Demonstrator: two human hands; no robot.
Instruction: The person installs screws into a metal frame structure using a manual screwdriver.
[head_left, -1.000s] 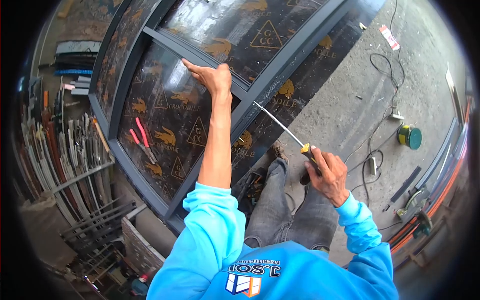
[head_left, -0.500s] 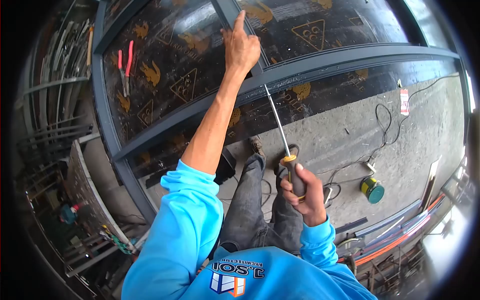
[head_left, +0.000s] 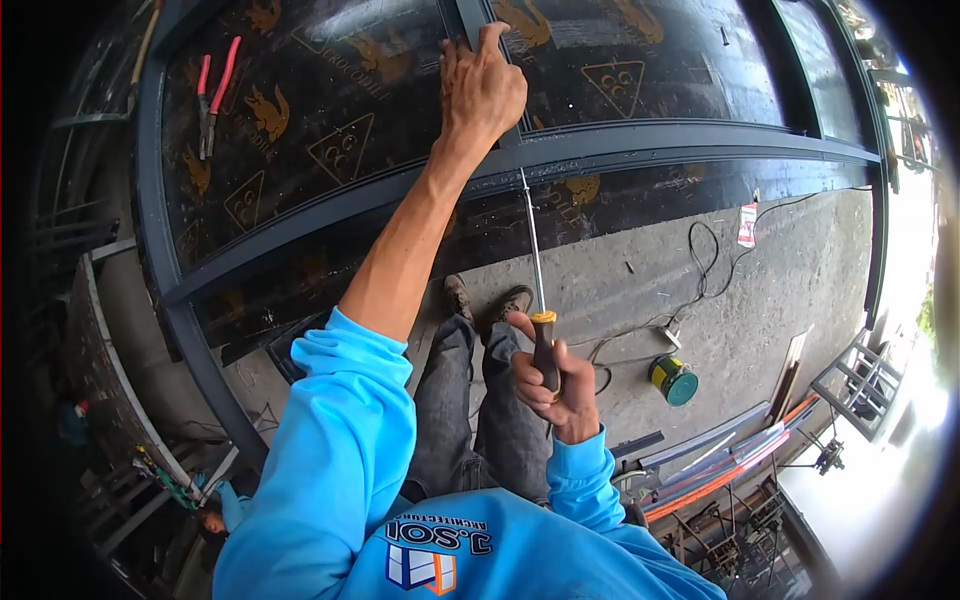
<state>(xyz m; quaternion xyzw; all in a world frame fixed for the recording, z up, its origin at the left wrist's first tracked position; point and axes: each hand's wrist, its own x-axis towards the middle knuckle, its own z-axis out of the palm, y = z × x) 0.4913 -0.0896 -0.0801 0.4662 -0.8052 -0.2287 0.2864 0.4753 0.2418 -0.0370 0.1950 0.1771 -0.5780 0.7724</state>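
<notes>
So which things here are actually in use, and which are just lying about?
In use:
- long screwdriver, gripped in the right hand
- grey metal frame, left hand resting on its crossbar

Lying about:
- red-handled pliers on the black board
- green tape roll on the floor
- cables

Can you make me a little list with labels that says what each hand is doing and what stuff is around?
left hand: left hand rests on the grey metal frame, at a crossbar
right hand: right hand grips the screwdriver by its handle
screwdriver tip: points up at the frame, just below the left hand
under the frame: dark printed board
on the board: red-handled pliers, far left
on the floor: green and yellow round tin, cables
</notes>
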